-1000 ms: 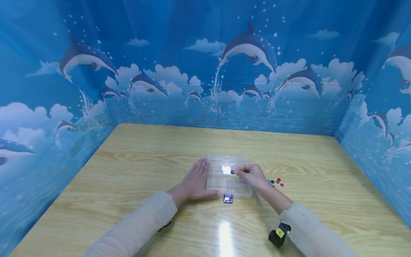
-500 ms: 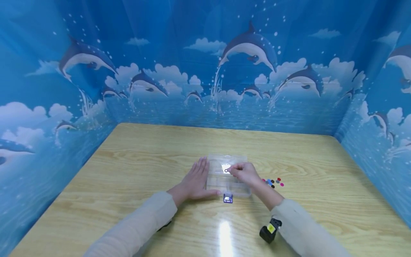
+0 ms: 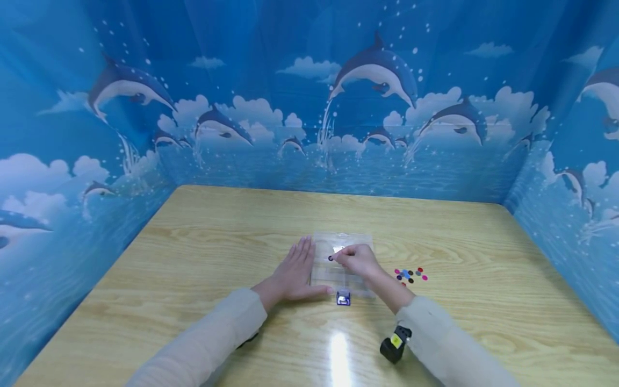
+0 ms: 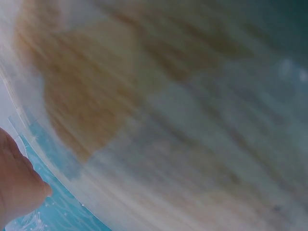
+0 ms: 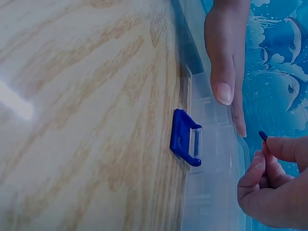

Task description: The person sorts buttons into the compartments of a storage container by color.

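Note:
A clear plastic box (image 3: 323,275) with a blue latch (image 3: 343,299) on its near side lies on the table. Flat against the box's left side rests my left hand (image 3: 296,274), fingers straight and thumb at the near edge; the right wrist view also shows this left hand (image 5: 226,57). Over the box, my right hand (image 3: 359,261) pinches a small dark disc (image 3: 331,258) between thumb and fingertips. In the right wrist view the disc (image 5: 263,135) looks dark blue, held by the right hand (image 5: 276,180). The left wrist view is mostly blurred, with part of a hand (image 4: 19,180).
Several small coloured discs (image 3: 405,274), pink, red, blue and black, lie on the wooden table (image 3: 232,231) to the right of the box. A dolphin-printed curtain (image 3: 271,150) stands around the back and sides.
My right hand has moved left over the box with the dark disc in its pinch, uncovering more of the loose discs. The left hand has stayed in place.

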Action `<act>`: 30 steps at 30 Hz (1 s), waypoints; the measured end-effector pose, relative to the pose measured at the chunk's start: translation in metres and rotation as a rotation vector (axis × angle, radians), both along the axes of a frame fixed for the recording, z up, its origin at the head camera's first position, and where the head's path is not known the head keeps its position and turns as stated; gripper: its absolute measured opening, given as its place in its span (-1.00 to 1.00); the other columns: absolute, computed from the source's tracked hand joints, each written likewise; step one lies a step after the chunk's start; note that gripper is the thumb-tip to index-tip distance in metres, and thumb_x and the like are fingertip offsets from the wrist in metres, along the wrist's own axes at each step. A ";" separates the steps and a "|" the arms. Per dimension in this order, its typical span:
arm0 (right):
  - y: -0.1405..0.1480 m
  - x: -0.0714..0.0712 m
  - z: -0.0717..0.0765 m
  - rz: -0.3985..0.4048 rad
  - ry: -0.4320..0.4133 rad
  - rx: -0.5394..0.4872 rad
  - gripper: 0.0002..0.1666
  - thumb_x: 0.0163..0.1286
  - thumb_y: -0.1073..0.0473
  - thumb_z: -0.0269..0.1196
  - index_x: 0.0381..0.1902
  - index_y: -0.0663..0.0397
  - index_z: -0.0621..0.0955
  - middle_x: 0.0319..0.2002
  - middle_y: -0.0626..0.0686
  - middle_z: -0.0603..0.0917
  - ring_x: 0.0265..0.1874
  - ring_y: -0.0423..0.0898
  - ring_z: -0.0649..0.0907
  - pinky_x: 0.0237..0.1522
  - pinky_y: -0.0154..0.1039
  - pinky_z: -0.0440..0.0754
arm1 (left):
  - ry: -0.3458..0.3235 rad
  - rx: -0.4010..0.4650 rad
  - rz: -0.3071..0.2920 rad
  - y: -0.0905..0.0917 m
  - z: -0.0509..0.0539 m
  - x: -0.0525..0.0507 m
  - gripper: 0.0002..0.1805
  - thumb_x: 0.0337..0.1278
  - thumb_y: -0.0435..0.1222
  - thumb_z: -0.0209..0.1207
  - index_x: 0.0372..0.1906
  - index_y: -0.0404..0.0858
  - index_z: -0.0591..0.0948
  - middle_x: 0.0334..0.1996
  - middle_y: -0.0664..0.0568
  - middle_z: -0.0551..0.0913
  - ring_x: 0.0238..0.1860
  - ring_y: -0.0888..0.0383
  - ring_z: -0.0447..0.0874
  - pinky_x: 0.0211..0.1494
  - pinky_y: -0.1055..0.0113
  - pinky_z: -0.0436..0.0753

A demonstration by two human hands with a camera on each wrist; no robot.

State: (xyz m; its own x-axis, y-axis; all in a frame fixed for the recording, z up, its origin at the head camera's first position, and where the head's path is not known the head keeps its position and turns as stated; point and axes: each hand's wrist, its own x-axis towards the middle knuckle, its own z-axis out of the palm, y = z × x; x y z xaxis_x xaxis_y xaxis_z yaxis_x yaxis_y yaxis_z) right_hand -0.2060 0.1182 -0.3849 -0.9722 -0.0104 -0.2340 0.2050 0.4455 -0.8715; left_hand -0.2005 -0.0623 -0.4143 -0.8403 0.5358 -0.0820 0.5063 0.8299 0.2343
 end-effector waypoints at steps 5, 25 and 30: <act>-0.006 -0.001 0.000 -0.003 -0.012 0.007 -0.80 0.24 0.22 0.22 -0.26 0.26 0.64 -0.29 0.09 0.65 -0.36 -0.16 0.53 -0.31 -0.38 0.55 | 0.006 -0.011 -0.006 0.000 0.000 -0.001 0.20 0.00 0.41 -0.11 0.43 -0.42 -0.19 0.46 -0.24 -0.32 0.49 -0.09 -0.38 0.52 0.07 -0.16; -0.022 -0.004 -0.002 0.022 0.073 0.082 -0.89 0.16 0.33 0.24 -0.39 0.28 0.69 -0.28 0.17 0.72 -0.32 -0.12 0.59 -0.28 -0.35 0.54 | -0.010 -0.016 -0.007 0.001 0.001 -0.002 0.21 0.01 0.38 -0.07 0.43 -0.42 -0.22 0.46 -0.27 -0.34 0.48 -0.11 -0.40 0.52 0.07 -0.18; -0.024 -0.004 -0.004 0.042 0.095 0.129 -0.89 0.16 0.34 0.24 -0.43 0.27 0.69 -0.32 0.16 0.73 -0.35 -0.14 0.60 -0.30 -0.36 0.56 | -0.017 -0.018 -0.005 0.001 0.003 -0.001 0.21 0.01 0.38 -0.06 0.43 -0.43 -0.21 0.45 -0.27 -0.34 0.48 -0.12 -0.40 0.52 0.07 -0.17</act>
